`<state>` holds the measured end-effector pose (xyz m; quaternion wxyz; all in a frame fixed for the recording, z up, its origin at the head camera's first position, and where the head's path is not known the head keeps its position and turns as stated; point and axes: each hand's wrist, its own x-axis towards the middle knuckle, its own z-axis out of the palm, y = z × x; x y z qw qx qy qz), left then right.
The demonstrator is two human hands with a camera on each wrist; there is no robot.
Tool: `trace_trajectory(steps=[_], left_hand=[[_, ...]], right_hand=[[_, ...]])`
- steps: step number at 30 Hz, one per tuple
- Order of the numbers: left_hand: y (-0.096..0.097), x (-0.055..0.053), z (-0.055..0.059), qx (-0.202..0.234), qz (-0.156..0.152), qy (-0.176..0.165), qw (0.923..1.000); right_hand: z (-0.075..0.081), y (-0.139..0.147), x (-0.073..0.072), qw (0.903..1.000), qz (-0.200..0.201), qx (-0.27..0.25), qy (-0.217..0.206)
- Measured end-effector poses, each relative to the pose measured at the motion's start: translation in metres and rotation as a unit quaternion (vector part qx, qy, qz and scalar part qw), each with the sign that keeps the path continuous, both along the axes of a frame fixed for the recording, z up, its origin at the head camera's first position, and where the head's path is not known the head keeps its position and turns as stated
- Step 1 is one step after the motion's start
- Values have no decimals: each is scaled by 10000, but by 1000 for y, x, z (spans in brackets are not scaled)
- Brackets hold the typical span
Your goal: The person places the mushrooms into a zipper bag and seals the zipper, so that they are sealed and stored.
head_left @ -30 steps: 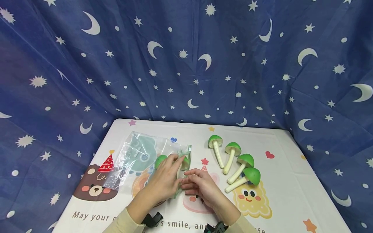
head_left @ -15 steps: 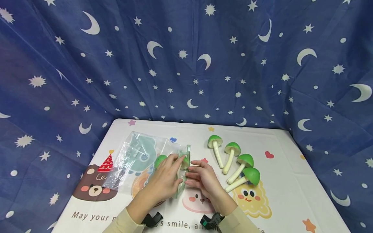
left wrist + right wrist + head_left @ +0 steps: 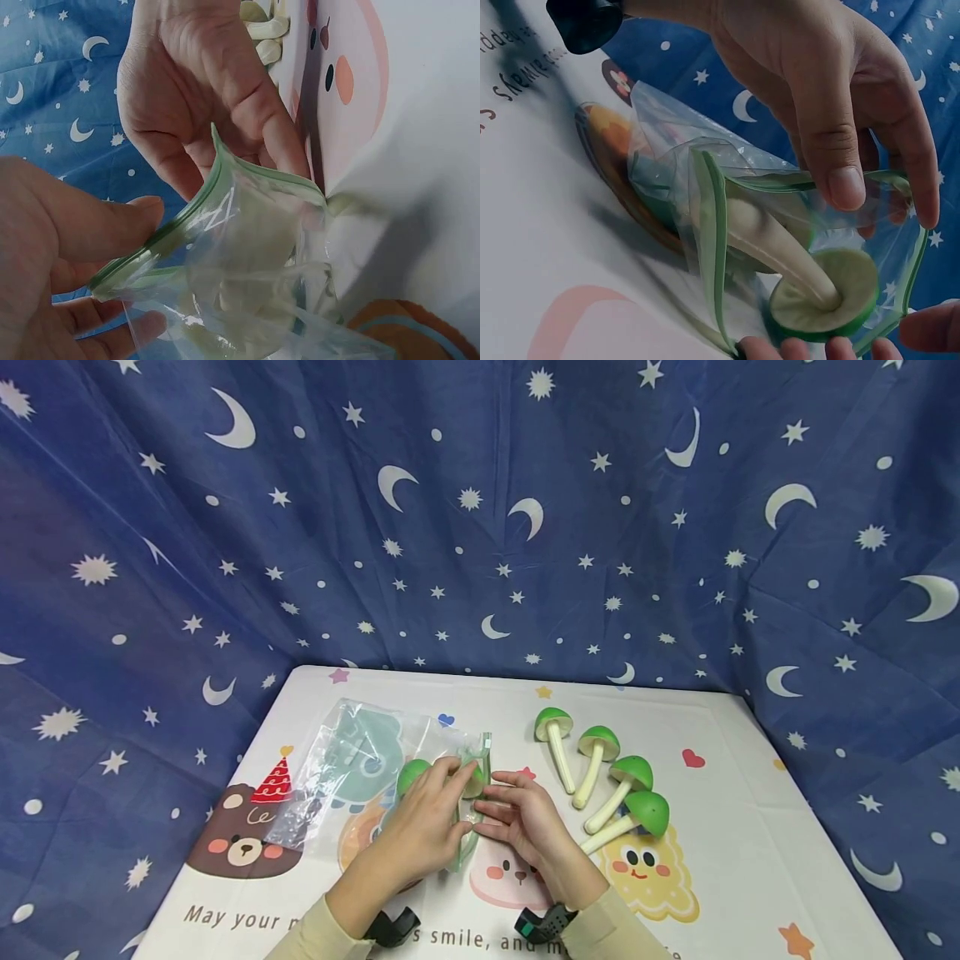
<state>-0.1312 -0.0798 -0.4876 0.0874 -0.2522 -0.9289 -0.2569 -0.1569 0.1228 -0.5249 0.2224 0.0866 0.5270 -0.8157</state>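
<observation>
Clear plastic bag with green zip edges, holding green-capped, pale-stemmed mushrooms, is laid on the white cartoon-printed table. Its rim is pinched by the left grip and touched by the relaxed right grip. Mouth-opening is judged the step in hand; next, wide, steady spreading seems to be required.

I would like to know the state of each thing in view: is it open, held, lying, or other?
Clear zip bag: mouth open.
Mushrooms inside the bag: at least two, partly hidden.
Mushrooms outside the bag: four, lying on their sides.
Left hand: holds the bag's rim.
Right hand: fingers loosely bent, at the bag's mouth.
Tablecloth: spread flat.
Curtain: hanging, creased.
</observation>
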Motion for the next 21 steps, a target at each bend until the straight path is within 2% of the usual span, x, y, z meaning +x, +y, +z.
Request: trace_trajectory(steps=[4,14,17,21], left_hand=[[0,0,1,-69,-8,9,10000],[1,2,4,-87,-12,-37,10000],[1,2,4,-81,28,-66,9999],[2,2,3,-91,61,-27,9999]], right_hand=[[1,0,-1,9999,101,-48,9],[7,-1,-2,9984,497,240,144],[8,-2,-3,9987,418,254,159],[5,-3,-5,9997,174,3,180]])
